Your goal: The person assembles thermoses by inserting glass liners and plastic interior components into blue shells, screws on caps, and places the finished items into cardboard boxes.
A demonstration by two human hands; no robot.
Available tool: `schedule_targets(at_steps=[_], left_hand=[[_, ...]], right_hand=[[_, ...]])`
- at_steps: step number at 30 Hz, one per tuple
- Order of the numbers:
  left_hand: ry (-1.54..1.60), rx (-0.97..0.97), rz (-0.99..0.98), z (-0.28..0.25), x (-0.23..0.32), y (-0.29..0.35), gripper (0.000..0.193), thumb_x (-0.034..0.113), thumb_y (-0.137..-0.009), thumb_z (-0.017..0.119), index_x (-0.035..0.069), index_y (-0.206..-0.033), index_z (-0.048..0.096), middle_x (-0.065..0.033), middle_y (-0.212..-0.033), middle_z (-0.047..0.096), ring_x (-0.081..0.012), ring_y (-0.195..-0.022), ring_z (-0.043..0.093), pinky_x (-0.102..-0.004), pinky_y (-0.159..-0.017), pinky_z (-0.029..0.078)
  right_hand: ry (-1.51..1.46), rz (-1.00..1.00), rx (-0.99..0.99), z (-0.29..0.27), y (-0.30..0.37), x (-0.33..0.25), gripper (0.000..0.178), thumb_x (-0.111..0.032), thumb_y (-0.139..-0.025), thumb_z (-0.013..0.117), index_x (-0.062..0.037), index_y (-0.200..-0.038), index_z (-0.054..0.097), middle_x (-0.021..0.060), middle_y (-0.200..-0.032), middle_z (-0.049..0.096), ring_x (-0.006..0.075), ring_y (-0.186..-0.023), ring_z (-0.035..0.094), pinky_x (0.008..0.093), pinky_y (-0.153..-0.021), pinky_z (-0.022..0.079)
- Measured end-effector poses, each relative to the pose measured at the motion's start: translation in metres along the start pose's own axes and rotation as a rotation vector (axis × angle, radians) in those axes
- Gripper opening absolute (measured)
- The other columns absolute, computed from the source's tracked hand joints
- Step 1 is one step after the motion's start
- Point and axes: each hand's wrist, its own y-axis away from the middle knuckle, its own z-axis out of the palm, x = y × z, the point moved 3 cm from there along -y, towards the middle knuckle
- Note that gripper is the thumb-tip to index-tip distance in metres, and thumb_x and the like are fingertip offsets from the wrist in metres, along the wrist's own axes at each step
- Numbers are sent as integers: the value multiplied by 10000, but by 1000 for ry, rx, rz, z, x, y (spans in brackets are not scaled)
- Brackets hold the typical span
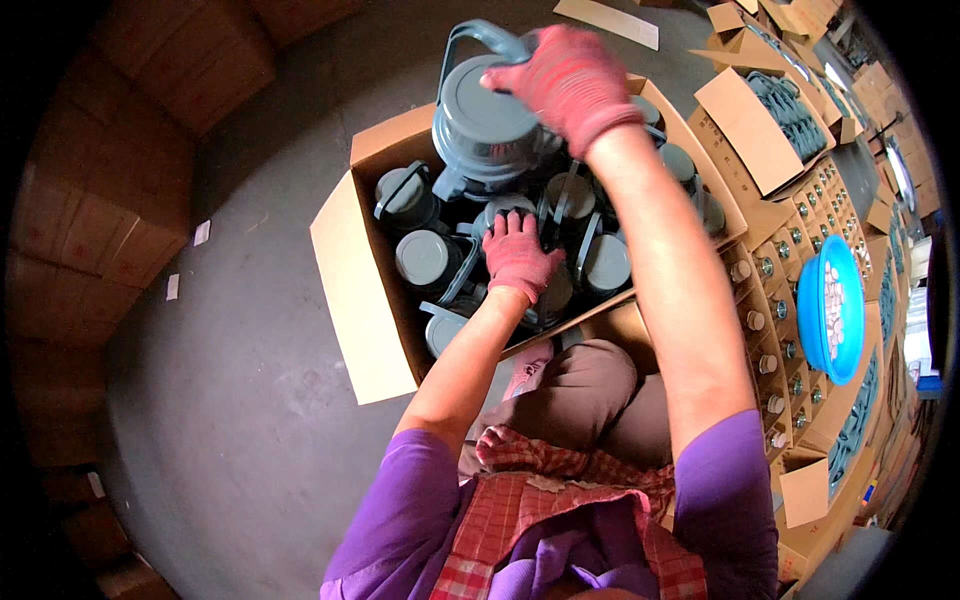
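My right hand (pixel 580 85), in a red knitted glove, is closed on the carry handle of a grey-blue flask (pixel 490 105). The flask is raised over the far side of an open cardboard box (pixel 345 275), its round top toward me. My left hand (pixel 522 258), gloved the same way, reaches down into the box. Its fingers are stretched out over the grey lid (pixel 508 207) of another flask. Around it stand several more flasks with handles, among them a grey-lidded flask (pixel 425 258) on the left and one (pixel 606 264) on the right. Their lower parts are hidden.
On the right, a divided carton (pixel 790 330) holds several small capped bottles or inserts, with a blue basin (pixel 812 310) of small pale pieces on it. Beyond is a carton of grey-blue parts (pixel 785 115). Stacked cartons (pixel 110 210) line the left, beside the grey floor (pixel 250 330).
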Motion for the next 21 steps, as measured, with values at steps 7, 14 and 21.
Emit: schedule_targets(at_steps=[7, 14, 21], left_hand=[[-130, 20, -12, 5, 6, -21, 551, 497, -694, 636, 107, -1080, 579, -82, -1138, 505, -285, -1085, 450, -466, -842, 393], [-239, 61, -43, -2, -20, -45, 330, 276, -706, 629, 106, -988, 620, -88, -1097, 545, -291, -1032, 508, -393, -826, 457], [-142, 432, 211, -110, 2, -28, 198, 208, -692, 647, 64, -806, 572, -127, -927, 574, -325, -857, 575, -415, -710, 492]], right_hand=[[-67, 194, -263, 124, -4, 32, 520, -514, -707, 662, -123, -1049, 642, 171, -1058, 621, 320, -993, 597, 408, -821, 482], [-274, 41, -174, 100, 19, 70, 448, -415, -697, 684, -96, -1010, 645, 152, -983, 642, 304, -935, 607, 372, -820, 471], [-845, 232, -58, 114, 98, 177, 327, -317, -703, 717, -55, -894, 676, 112, -848, 677, 220, -788, 638, 307, -740, 477]])
